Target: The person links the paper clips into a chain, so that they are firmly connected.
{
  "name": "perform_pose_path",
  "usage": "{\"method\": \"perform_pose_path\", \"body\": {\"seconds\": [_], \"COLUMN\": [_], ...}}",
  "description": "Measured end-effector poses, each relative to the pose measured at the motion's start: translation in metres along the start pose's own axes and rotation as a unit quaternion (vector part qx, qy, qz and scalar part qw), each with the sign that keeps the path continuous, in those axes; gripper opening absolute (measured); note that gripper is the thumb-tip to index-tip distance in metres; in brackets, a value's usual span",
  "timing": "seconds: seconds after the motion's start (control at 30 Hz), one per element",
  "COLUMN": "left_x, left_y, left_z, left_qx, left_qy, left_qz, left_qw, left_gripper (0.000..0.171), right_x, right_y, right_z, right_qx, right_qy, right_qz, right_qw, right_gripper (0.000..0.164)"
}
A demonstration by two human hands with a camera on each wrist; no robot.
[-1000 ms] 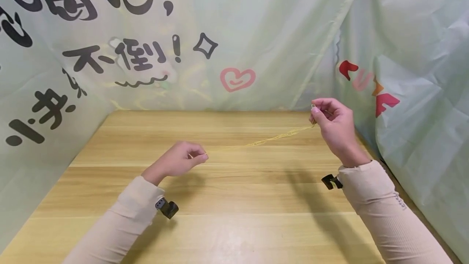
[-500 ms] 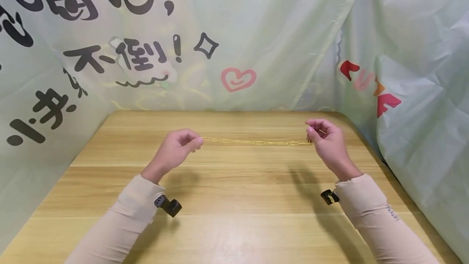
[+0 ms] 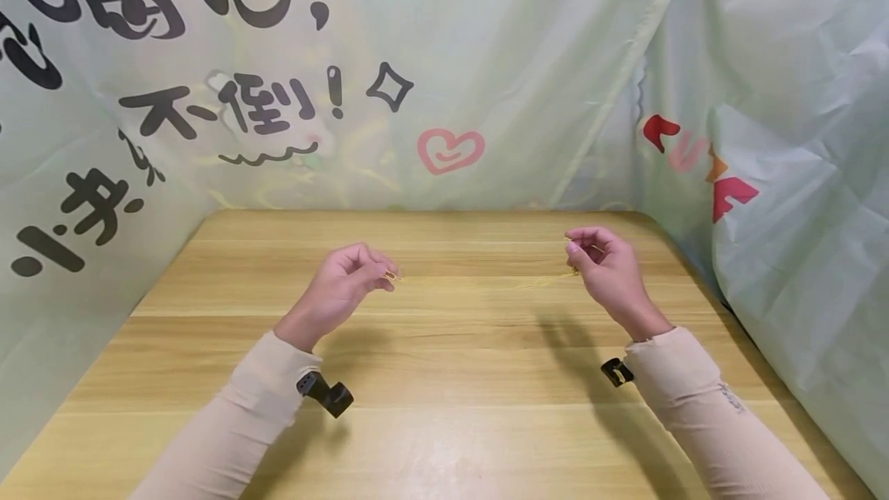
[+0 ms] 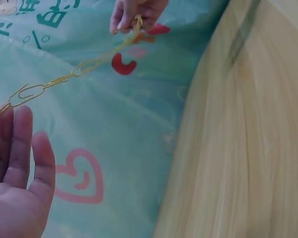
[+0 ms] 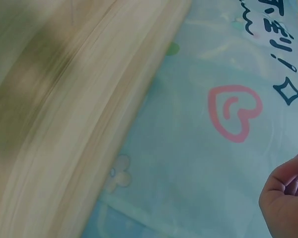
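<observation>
A chain of gold paper clips spans the gap between my two hands, above the table. In the head view its thin middle is faint against the wood. My left hand pinches one end between thumb and fingers, with a clip showing at the fingertips. On the other side, my right hand grips the far end, and some clips stick out around its thumb. The left wrist view shows the linked clips slanting up toward the right hand. The right wrist view catches only part of the right hand, without the chain.
The wooden table lies beneath both hands. A pale green printed cloth rises along its back, left and right sides. Black cameras sit at the left cuff and right cuff.
My right hand has come down and moved left. My left hand has risen, then shifted slightly right, so the hands are closer and the chain looks less taut than half a second ago.
</observation>
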State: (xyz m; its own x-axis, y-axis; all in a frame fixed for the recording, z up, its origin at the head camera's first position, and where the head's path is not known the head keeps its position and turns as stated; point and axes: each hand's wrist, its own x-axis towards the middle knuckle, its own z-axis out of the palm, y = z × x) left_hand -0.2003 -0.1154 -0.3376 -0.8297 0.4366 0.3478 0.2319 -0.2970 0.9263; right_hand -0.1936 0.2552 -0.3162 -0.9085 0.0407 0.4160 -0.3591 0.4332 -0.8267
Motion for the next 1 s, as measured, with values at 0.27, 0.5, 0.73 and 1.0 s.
{"method": "perform_pose_path", "body": {"seconds": [0.27, 0.5, 0.73, 1.0], "left_x": [0.004, 0.011, 0.012, 0.014], "left_y": [-0.01, -0.018, -0.019, -0.019], "left_z": [0.012, 0.026, 0.04, 0.052], "left_qx": [-0.004, -0.003, 0.09, 0.154], "left_qy": [0.011, 0.061, 0.066, 0.05], "left_qz": [0.019, -0.013, -0.031, -0.032], "left_qw": [0.9998, 0.998, 0.9932, 0.9863], "left_gripper": [0.017, 0.014, 0.019, 0.018], "right_x": [0.003, -0.001, -0.01, -0.016], "right_y": [-0.006, -0.021, -0.033, -0.04], "right_z": [0.018, 0.043, 0.071, 0.093], "right_qx": [-0.012, 0.019, 0.005, -0.005], "right_qy": [-0.021, -0.052, -0.107, -0.16], "right_qz": [-0.033, -0.092, -0.187, -0.243], "right_qw": [0.999, 0.994, 0.977, 0.957], "right_gripper": [0.012, 0.008, 0.007, 0.012]}}
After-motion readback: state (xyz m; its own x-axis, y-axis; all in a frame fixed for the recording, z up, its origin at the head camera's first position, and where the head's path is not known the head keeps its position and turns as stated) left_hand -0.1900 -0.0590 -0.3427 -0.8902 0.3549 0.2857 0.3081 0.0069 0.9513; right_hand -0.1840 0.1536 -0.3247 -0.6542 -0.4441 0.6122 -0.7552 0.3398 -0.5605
